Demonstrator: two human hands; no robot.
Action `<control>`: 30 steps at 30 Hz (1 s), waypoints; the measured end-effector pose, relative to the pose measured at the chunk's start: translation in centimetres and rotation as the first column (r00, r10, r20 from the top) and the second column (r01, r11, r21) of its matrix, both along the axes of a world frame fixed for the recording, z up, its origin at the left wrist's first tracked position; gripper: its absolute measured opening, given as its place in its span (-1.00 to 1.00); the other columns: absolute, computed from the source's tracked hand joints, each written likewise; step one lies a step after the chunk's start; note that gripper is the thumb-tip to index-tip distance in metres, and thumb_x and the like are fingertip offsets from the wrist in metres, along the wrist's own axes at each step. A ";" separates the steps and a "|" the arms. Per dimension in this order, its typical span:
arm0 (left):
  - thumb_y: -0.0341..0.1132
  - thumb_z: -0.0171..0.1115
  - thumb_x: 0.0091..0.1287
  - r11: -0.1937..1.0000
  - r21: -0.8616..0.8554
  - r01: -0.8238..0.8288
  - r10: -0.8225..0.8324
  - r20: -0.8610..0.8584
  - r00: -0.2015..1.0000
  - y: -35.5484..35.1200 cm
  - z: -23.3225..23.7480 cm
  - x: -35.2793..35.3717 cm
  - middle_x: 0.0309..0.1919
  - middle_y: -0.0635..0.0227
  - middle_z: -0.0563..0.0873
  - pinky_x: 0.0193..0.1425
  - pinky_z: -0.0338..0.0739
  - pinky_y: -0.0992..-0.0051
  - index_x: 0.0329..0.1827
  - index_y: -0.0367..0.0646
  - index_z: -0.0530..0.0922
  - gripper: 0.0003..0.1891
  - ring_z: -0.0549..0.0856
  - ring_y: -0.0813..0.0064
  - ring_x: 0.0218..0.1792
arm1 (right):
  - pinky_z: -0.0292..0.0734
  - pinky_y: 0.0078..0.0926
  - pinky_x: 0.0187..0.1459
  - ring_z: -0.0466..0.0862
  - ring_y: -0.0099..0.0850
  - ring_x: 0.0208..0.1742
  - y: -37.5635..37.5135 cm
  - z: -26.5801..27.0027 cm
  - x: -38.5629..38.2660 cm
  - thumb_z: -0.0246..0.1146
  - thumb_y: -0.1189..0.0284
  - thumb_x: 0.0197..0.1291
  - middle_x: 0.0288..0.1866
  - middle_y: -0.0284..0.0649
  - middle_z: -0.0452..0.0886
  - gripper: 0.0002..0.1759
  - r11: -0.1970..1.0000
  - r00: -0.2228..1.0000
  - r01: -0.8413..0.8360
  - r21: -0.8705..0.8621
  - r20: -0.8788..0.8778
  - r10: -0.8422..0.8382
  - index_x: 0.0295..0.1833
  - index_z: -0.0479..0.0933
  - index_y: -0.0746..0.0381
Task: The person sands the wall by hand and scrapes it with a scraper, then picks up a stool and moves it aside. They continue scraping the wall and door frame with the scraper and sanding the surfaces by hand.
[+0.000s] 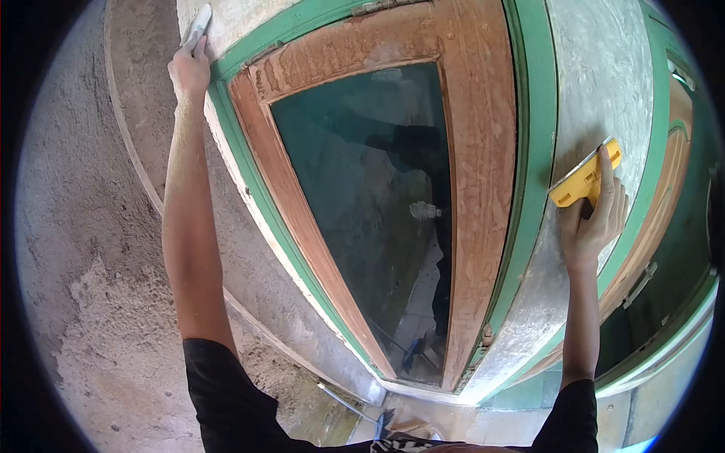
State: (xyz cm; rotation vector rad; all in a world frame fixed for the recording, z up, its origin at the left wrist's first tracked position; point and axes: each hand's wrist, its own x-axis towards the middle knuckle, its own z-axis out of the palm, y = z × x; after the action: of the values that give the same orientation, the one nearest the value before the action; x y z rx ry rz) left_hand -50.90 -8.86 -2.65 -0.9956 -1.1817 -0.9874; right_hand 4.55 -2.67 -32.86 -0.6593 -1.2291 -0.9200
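Raised at the upper left, my left hand (190,69) is closed around a putty knife (198,26) with a pale blade, held near the white wall beside the green window frame. On the right, my right hand (596,223) grips a yellow plastic scraper (587,175) by its body. The scraper's straight edge lies against or very close to the whitish wall strip (596,68) between the two green frames. Between my arms stands a brown wooden window sash (479,151) with dark glass (362,174) that reflects a figure.
A green frame (535,113) surrounds the sash. Rough grey plaster wall (83,189) fills the left side. Another green-framed wooden window (668,204) is at the far right. Low down, a pale stick (343,400) leans near the floor tiles (483,424).
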 end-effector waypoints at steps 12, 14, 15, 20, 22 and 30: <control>-0.19 0.14 0.57 0.993 -0.034 0.112 -0.109 0.085 0.990 -0.4 -1.8 5.3 0.07 0.01 0.75 0.20 0.65 0.24 0.19 -0.06 0.75 -0.69 0.76 0.05 0.14 | 0.33 -0.33 -0.25 0.47 -0.30 -0.39 -0.1 0.1 -0.2 0.18 0.65 -0.13 -0.33 -0.22 0.53 -0.15 1.000 1.000 -0.008 0.003 -0.008 0.008 0.46 0.52 0.29; -0.01 0.19 0.54 0.987 0.106 0.124 -0.131 0.065 0.989 1.3 2.6 5.0 -0.11 -0.15 0.79 0.18 0.64 0.22 0.17 -0.11 0.76 -0.59 0.80 -0.08 0.02 | 0.32 -0.31 -0.25 0.47 -0.29 -0.39 -0.1 0.3 -0.3 0.17 0.64 -0.12 -0.33 -0.22 0.53 -0.17 0.999 1.000 -0.027 0.028 -0.009 0.027 0.45 0.53 0.30; -0.06 0.20 0.54 0.987 0.117 0.109 -0.105 -0.043 0.994 2.2 4.3 5.7 -0.07 -0.16 0.77 0.17 0.63 0.20 0.18 -0.12 0.75 -0.61 0.78 -0.11 0.03 | 0.32 -0.30 -0.26 0.47 -0.29 -0.39 0.0 0.3 -0.2 0.16 0.62 -0.10 -0.34 -0.22 0.52 -0.19 0.998 0.999 -0.053 0.044 0.002 0.053 0.44 0.53 0.30; -0.33 0.16 0.55 0.928 -0.044 0.371 -0.354 -0.418 0.836 3.9 -0.4 17.4 0.16 0.12 0.75 0.15 0.66 0.31 0.24 -0.04 0.73 -0.70 0.76 0.07 0.15 | 0.39 -0.26 -0.22 0.48 -0.24 -0.37 0.3 -0.3 0.7 0.23 0.59 -0.07 -0.35 -0.22 0.49 -0.22 0.999 0.999 -0.043 -0.007 0.023 0.043 0.42 0.56 0.28; -0.42 0.15 0.55 0.908 -0.134 0.397 -0.408 -0.493 0.768 2.8 -2.6 18.3 0.23 0.23 0.74 0.15 0.67 0.37 0.27 0.00 0.72 -0.68 0.76 0.14 0.19 | 0.31 -0.28 -0.28 0.42 -0.28 -0.40 0.6 -0.5 0.9 0.24 0.58 -0.08 -0.39 -0.26 0.42 -0.21 0.999 0.999 -0.034 0.015 0.028 0.033 0.42 0.56 0.26; 0.00 0.17 0.52 0.999 0.035 0.020 -0.027 0.229 0.973 0.4 3.6 4.1 0.02 -0.10 0.78 0.20 0.63 0.14 0.27 -0.10 0.70 -0.55 0.76 -0.09 0.12 | 0.26 -0.31 -0.29 0.39 -0.32 -0.41 0.4 -0.4 0.8 0.22 0.55 -0.07 -0.40 -0.28 0.37 -0.20 1.000 1.000 -0.011 0.007 0.026 0.010 0.44 0.54 0.24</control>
State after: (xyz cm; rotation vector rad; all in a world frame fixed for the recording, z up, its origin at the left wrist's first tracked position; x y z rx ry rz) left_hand -46.83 -8.43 0.91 -0.8883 -1.3423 -1.1605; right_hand 5.36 -2.24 -33.30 -0.6367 -1.2510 -0.9261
